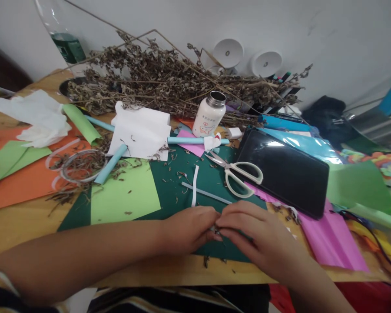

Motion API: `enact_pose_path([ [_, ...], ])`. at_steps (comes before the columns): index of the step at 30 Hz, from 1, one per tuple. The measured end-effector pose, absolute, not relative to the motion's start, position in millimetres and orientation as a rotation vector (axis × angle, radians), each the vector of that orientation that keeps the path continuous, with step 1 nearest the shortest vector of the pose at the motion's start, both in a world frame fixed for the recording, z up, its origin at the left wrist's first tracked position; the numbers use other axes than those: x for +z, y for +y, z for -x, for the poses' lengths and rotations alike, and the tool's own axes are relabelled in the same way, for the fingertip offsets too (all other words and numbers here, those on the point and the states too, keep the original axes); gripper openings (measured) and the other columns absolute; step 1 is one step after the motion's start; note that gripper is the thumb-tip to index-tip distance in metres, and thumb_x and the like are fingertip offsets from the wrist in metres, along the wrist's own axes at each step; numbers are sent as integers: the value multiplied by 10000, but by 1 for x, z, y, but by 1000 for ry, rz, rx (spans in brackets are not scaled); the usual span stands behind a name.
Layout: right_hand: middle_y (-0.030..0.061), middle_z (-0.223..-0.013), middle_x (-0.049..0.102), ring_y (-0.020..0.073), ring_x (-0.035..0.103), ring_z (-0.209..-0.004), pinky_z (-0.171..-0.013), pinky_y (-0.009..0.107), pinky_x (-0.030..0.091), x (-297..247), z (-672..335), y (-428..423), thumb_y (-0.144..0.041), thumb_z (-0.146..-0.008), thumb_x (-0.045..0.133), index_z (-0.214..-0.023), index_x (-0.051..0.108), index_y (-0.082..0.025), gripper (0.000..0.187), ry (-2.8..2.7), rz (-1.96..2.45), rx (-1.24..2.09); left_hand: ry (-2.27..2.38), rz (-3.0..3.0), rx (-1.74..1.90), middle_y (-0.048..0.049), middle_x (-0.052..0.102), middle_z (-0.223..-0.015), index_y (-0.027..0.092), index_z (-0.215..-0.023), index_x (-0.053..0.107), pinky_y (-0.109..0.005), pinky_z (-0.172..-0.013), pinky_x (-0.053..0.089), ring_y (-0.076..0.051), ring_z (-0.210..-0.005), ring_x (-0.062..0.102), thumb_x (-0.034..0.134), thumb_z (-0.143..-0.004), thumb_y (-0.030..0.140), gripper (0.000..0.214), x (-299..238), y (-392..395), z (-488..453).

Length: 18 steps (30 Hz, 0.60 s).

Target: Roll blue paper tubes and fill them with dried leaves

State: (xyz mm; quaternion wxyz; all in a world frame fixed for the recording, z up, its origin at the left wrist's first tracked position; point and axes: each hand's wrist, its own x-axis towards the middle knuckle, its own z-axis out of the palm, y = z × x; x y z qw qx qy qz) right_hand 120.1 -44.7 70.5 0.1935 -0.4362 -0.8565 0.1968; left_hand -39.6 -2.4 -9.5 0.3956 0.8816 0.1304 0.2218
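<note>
My left hand (192, 228) and my right hand (250, 228) meet at the front edge of a dark green sheet (169, 178). Both have their fingertips pinched together around something small and greyish, mostly hidden between them. Just beyond the fingers lie a white paper strip (195, 184) and a thin grey-blue stick (205, 192). Scissors (230, 167) with cream handles rest farther back, blades pointing left. Crumbs of dried leaf (206, 261) are scattered on the sheet and the table edge below my hands.
A bundle of dried plants (156, 74) spans the back, behind an uncapped white bottle (209, 114). To the right lies a black tablet (283, 167). Light green paper (124, 195), a blue paper tube (111, 165) and a clear tape roll (65, 167) are at the left.
</note>
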Motion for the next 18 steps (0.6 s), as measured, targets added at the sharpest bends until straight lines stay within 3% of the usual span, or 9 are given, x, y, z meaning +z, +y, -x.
enact_pose_path([
  [9, 1, -764, 532, 97, 505, -742, -647, 213, 424, 59, -125, -41, -158, -763, 524, -732, 526, -188, 43, -2321, 1207, 640, 352, -2176, 536, -51, 513, -758, 149, -804, 437, -251, -619, 414, -145, -681, 477, 344, -831, 276, 160, -7, -1, 39],
  [14, 51, -916, 524, 153, 492, -836, -716, 314, 409, 45, -129, -47, -231, -780, 499, -801, 546, -186, 69, -2305, 1110, 359, 382, -2127, 559, -47, 501, -761, 151, -818, 423, -245, -608, 401, -142, -674, 465, 346, -834, 285, 155, -7, 0, 39],
  [18, 86, -1043, 482, 194, 470, -921, -764, 366, 399, 42, -137, -53, -273, -793, 453, -928, 523, -183, 177, -2347, 1078, 386, 376, -2117, 543, -59, 523, -794, 138, -853, 439, -242, -632, 400, -144, -708, 482, 379, -830, 270, 147, -5, 0, 39],
])
